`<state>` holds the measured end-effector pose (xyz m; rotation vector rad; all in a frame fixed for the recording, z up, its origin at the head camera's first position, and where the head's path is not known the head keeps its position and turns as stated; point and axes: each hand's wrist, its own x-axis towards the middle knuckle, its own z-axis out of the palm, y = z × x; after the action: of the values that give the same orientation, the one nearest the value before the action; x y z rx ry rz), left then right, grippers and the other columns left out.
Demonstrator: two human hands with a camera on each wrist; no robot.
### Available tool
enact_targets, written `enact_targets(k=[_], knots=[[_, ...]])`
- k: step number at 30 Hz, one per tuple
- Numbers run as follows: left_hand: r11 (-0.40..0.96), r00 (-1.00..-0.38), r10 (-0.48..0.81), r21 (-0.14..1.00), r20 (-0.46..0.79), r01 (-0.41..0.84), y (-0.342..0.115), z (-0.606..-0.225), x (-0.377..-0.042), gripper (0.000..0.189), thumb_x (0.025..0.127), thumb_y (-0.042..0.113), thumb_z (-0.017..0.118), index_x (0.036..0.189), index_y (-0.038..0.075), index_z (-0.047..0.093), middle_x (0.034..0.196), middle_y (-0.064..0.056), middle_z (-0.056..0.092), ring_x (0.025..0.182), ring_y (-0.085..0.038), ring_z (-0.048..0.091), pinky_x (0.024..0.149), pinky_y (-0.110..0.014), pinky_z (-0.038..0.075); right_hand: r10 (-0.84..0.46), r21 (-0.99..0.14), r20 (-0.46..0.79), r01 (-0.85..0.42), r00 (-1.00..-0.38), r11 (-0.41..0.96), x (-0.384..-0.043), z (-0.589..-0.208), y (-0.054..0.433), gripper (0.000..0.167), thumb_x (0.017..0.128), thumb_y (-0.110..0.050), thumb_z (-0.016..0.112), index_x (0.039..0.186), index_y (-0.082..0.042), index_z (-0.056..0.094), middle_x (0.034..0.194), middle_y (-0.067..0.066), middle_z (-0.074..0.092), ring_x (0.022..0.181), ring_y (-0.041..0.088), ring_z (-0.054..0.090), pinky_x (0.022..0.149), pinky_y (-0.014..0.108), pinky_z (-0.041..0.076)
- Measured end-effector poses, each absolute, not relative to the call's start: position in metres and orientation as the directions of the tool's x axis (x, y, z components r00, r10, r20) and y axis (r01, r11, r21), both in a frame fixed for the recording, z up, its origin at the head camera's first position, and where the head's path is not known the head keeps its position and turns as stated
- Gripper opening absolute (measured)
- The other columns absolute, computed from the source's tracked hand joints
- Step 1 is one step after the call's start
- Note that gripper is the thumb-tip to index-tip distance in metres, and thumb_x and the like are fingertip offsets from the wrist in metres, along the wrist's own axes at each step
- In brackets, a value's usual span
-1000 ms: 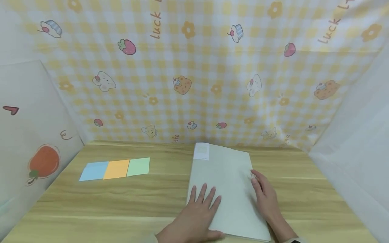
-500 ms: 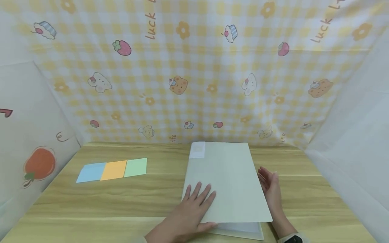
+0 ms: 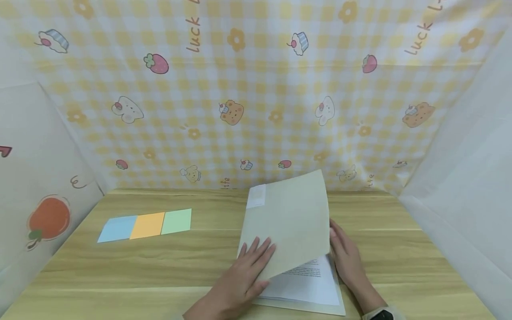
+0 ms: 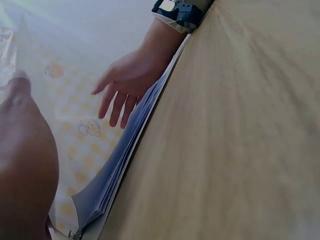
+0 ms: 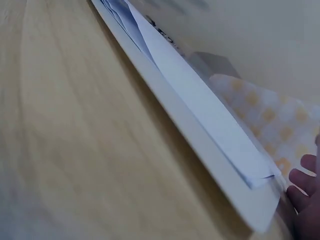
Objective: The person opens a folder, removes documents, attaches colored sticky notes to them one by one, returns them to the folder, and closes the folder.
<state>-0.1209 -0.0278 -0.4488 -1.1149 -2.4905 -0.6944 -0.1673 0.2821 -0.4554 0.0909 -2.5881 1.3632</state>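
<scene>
A pale grey-green folder [image 3: 292,218] with a white label [image 3: 256,196] lies on the wooden table, its cover raised along the right side and bowed. Beneath it shows a stack of printed papers [image 3: 306,284], whose edges [image 4: 125,145] appear in the left wrist view. My left hand [image 3: 244,271] rests with fingers spread on the cover's lower left part. At the folder's right edge is my right hand [image 3: 347,255], its fingertips partly hidden behind the raised cover. In the left wrist view, the fingers of that right hand [image 4: 132,77] are extended beside the papers.
Blue [image 3: 117,229], orange [image 3: 147,225] and green [image 3: 176,221] paper squares lie in a row on the left of the table [image 3: 180,262]. A yellow checked cloth [image 3: 264,89] hangs behind it, with white sheeting [image 3: 460,178] on the right side.
The cover has gone from lying nearly flat to being raised on the right, baring printed pages. My right hand moved off the edge, then back against it. My left hand stayed on the cover.
</scene>
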Motion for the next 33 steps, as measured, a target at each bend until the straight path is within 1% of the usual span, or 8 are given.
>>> enact_targets(k=[2,5,9,13,21,27,30,33], knots=[[0.558,-0.631,0.574,0.314,0.521,0.768,-0.030,-0.451,-0.120,0.058,0.108,0.038,0.041,0.159,0.011,0.033,0.164,-0.010,0.037,0.148,-0.041,0.038,0.112,-0.062,0.038,-0.013,-0.737,0.233,-0.185,-0.972,0.650,-0.166,-0.457,0.279,0.056,0.111,-0.040,0.028,0.159,-0.011,0.032,0.163,0.015,0.037,0.150,0.041,0.034,0.121,0.056,0.028],[0.525,-0.631,0.533,0.364,0.564,0.769,-0.034,-0.454,-0.119,0.056,0.109,0.032,0.041,0.159,0.011,0.031,0.165,-0.008,0.035,0.149,-0.038,0.037,0.122,-0.048,0.029,-0.121,-0.633,0.252,-0.258,-0.960,0.730,-0.163,-0.460,0.274,0.055,0.111,-0.037,0.032,0.161,-0.014,0.028,0.165,0.017,0.031,0.150,0.046,0.031,0.118,0.066,0.027],[0.472,-0.630,0.496,0.424,0.597,0.773,-0.038,-0.457,-0.118,0.055,0.109,0.025,0.038,0.160,0.008,0.029,0.165,-0.010,0.034,0.151,-0.035,0.034,0.127,-0.031,0.012,-0.243,-0.448,0.287,-0.354,-0.927,0.821,-0.161,-0.465,0.270,0.062,0.107,-0.038,0.044,0.161,-0.013,0.027,0.165,0.020,0.029,0.148,0.047,0.034,0.114,0.067,0.033],[0.437,-0.637,0.475,0.466,0.607,0.769,-0.042,-0.457,-0.117,0.054,0.110,0.025,0.032,0.160,0.006,0.025,0.167,-0.011,0.031,0.154,-0.031,0.030,0.126,-0.026,0.011,-0.316,-0.289,0.275,-0.391,-0.908,0.874,-0.159,-0.470,0.268,0.073,0.101,-0.049,0.053,0.160,-0.012,0.029,0.166,0.019,0.028,0.150,0.044,0.032,0.115,0.064,0.034],[0.434,-0.643,0.422,0.480,0.639,0.762,-0.054,-0.455,-0.112,0.064,0.111,0.042,0.013,0.160,0.002,0.023,0.167,-0.013,0.029,0.157,-0.015,0.022,0.123,-0.013,0.012,-0.344,-0.216,0.226,-0.391,-0.911,0.895,-0.156,-0.470,0.263,0.078,0.095,-0.063,0.055,0.158,-0.021,0.035,0.167,0.017,0.027,0.154,0.043,0.025,0.118,0.065,0.029],[0.452,-0.666,0.399,0.497,0.630,0.741,-0.064,-0.454,-0.108,0.067,0.111,0.045,0.017,0.160,-0.001,0.021,0.167,-0.014,0.028,0.154,-0.007,0.023,0.122,-0.014,0.017,-0.344,-0.224,0.215,-0.389,-0.914,0.894,-0.154,-0.466,0.261,0.076,0.095,-0.064,0.055,0.157,-0.022,0.038,0.166,0.017,0.027,0.153,0.044,0.025,0.118,0.066,0.029],[0.462,-0.694,0.379,0.525,0.612,0.715,-0.069,-0.453,-0.106,0.069,0.110,0.043,0.030,0.161,-0.001,0.013,0.168,-0.011,0.026,0.153,-0.004,0.025,0.120,-0.023,0.030,-0.345,-0.217,0.206,-0.386,-0.916,0.896,-0.154,-0.467,0.261,0.077,0.095,-0.064,0.055,0.157,-0.022,0.039,0.166,0.018,0.027,0.154,0.044,0.025,0.118,0.066,0.028],[0.478,-0.683,0.340,0.507,0.646,0.717,-0.073,-0.452,-0.104,0.080,0.107,0.037,0.046,0.158,-0.006,0.002,0.167,-0.017,0.024,0.153,-0.007,0.026,0.110,-0.044,0.044,-0.345,-0.214,0.190,-0.381,-0.919,0.899,-0.155,-0.467,0.262,0.078,0.095,-0.065,0.054,0.158,-0.022,0.037,0.167,0.018,0.026,0.154,0.044,0.023,0.120,0.065,0.026]])
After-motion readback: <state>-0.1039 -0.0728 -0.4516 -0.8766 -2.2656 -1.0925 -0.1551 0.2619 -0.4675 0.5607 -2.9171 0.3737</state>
